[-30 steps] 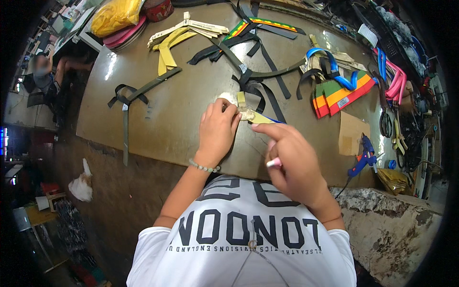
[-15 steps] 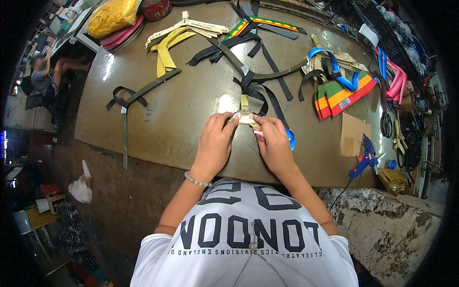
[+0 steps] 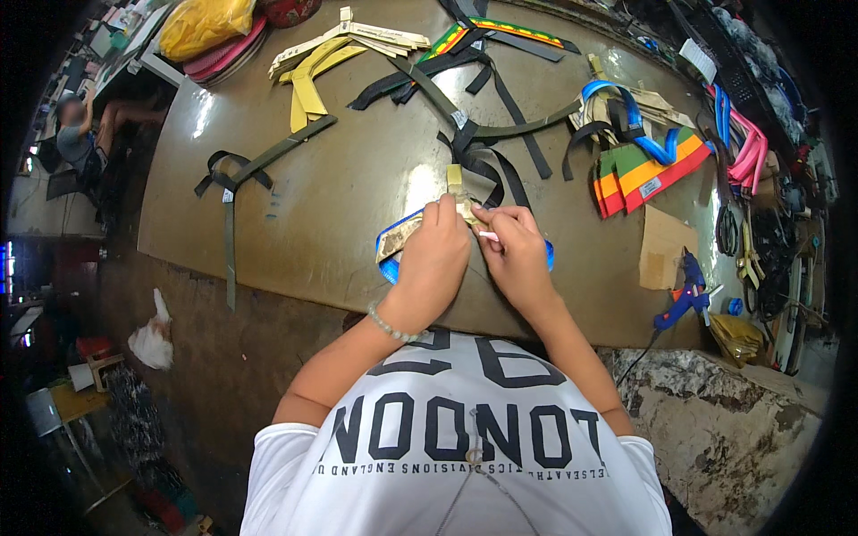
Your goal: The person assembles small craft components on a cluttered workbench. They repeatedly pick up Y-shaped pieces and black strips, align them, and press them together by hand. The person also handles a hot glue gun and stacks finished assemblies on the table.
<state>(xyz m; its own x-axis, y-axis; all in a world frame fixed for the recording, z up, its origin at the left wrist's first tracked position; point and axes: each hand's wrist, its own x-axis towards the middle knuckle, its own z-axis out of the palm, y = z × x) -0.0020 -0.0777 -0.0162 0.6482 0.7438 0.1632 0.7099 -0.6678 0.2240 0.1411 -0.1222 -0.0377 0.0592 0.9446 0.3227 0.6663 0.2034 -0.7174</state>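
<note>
Our left fingers, bunched on one left hand [image 3: 435, 255], clamp one blue-edged strap [image 3: 395, 238] above the table [image 3: 313, 210]; our right hand [image 3: 516, 256] grips one pale stick [image 3: 489, 236] beside it; at far left, one plastic bag [image 3: 207, 29] holds yellow stuff.

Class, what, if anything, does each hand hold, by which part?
Left hand: the strap, near its middle. Right hand: the same, and a pale stick, one end exposed.
</note>
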